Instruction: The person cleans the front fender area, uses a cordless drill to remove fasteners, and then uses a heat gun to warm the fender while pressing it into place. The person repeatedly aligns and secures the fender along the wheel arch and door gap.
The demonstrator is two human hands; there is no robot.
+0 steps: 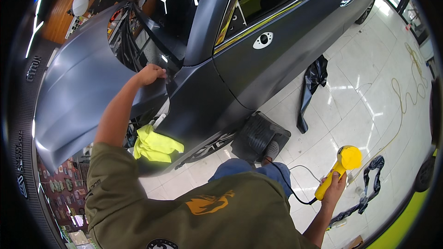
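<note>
My left arm reaches over the fender [194,103] of a matte dark-grey car. At the fender's upper edge, beside the raised hood [85,74], my left hand [151,74] has its fingers pinched on what looks like an edge of dark film [171,74]; the fingertips are partly hidden. Out to the right, away from the car, my right hand [334,188] is wrapped round the handle of a yellow heat gun [348,157], whose black cord [290,186] trails to the left. A bright yellow-green cloth [156,145] hangs over the car's front edge below my left arm.
A black step [251,138] stands by the front wheel [210,148], with my foot at it. Crumpled black film [314,85] lies on the tiled floor, and a twisted dark strip [369,180] lies farther right. A thin yellow cord [397,129] snakes across the tiles.
</note>
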